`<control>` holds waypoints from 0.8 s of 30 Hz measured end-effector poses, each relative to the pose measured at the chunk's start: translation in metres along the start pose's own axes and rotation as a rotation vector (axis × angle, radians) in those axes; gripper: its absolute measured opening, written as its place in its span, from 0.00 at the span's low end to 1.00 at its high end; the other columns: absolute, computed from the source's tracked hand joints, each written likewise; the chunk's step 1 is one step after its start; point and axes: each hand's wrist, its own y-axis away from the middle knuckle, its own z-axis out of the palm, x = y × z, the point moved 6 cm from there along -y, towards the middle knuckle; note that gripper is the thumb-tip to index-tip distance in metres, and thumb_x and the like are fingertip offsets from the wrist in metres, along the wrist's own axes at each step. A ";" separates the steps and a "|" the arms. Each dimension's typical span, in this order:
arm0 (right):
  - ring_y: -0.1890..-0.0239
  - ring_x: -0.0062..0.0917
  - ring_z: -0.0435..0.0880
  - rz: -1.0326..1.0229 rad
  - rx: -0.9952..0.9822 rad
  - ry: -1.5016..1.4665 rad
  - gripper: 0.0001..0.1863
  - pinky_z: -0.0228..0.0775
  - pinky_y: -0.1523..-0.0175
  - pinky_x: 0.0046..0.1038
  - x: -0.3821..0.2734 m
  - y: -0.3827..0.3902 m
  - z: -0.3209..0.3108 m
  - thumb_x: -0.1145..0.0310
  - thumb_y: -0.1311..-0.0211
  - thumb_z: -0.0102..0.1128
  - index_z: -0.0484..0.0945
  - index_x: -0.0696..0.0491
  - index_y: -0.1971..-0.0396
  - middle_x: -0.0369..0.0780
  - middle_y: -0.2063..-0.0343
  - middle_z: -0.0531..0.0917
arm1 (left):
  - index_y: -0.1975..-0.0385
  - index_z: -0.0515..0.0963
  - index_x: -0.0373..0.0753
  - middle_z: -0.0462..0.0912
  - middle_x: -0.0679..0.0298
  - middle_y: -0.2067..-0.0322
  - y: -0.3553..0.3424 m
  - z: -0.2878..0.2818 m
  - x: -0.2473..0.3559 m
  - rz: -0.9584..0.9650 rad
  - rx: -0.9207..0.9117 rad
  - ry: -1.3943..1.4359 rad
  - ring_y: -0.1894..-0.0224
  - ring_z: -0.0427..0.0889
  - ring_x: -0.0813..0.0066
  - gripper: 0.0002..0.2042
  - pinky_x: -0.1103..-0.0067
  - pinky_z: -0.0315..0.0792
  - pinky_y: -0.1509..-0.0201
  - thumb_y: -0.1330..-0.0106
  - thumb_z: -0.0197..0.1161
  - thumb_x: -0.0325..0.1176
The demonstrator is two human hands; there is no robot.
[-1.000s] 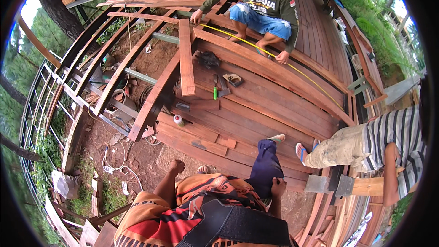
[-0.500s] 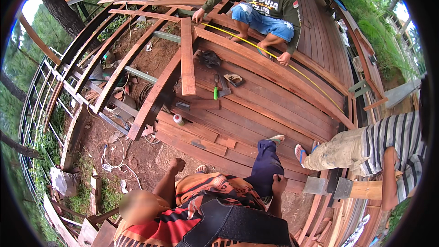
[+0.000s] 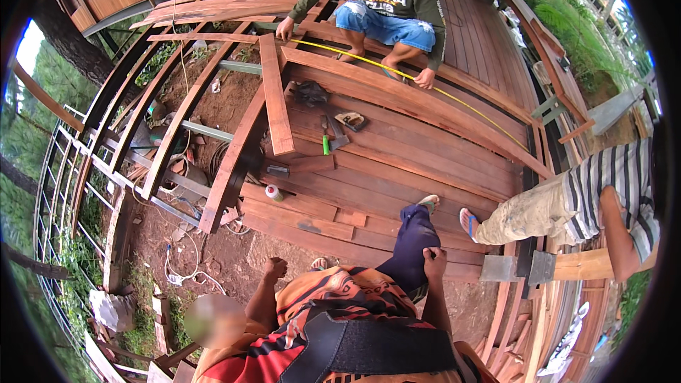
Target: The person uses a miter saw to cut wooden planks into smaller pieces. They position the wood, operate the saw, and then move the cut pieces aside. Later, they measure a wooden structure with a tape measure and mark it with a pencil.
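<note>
Grip | left hand [image 3: 275,268]: curled together | right hand [image 3: 434,262]: at navy trousers [image 3: 411,245], closure I cannot tell

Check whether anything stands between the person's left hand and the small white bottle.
Bare ground and flat-lying boards lie between the left hand and the bottle; nothing visible stands up in the way.

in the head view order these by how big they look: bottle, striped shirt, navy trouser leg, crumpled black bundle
1. Striped shirt
2. Navy trouser leg
3. Crumpled black bundle
4. Bottle
</note>
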 end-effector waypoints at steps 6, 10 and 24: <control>0.54 0.44 0.81 -0.017 -0.056 -0.030 0.14 0.73 0.44 0.40 -0.008 0.005 0.007 0.58 0.40 0.71 0.86 0.55 0.64 0.50 0.63 0.83 | 0.65 0.81 0.32 0.80 0.63 0.77 0.002 -0.013 0.001 0.015 0.035 -0.042 0.78 0.78 0.74 0.06 0.76 0.72 0.77 0.33 0.63 0.29; 0.56 0.42 0.81 -0.046 -0.046 -0.016 0.14 0.73 0.46 0.38 0.003 0.002 0.008 0.59 0.40 0.73 0.85 0.55 0.64 0.48 0.60 0.82 | 0.63 0.82 0.32 0.82 0.63 0.77 0.000 -0.004 0.007 0.028 -0.007 -0.009 0.78 0.79 0.74 0.07 0.76 0.74 0.75 0.34 0.63 0.30; 0.54 0.42 0.82 -0.084 -0.097 -0.034 0.12 0.74 0.45 0.39 -0.002 0.005 -0.001 0.61 0.41 0.72 0.86 0.54 0.64 0.48 0.60 0.83 | 0.64 0.84 0.33 0.83 0.62 0.76 -0.013 0.007 -0.019 0.003 0.006 -0.016 0.77 0.81 0.73 0.08 0.76 0.76 0.76 0.35 0.65 0.31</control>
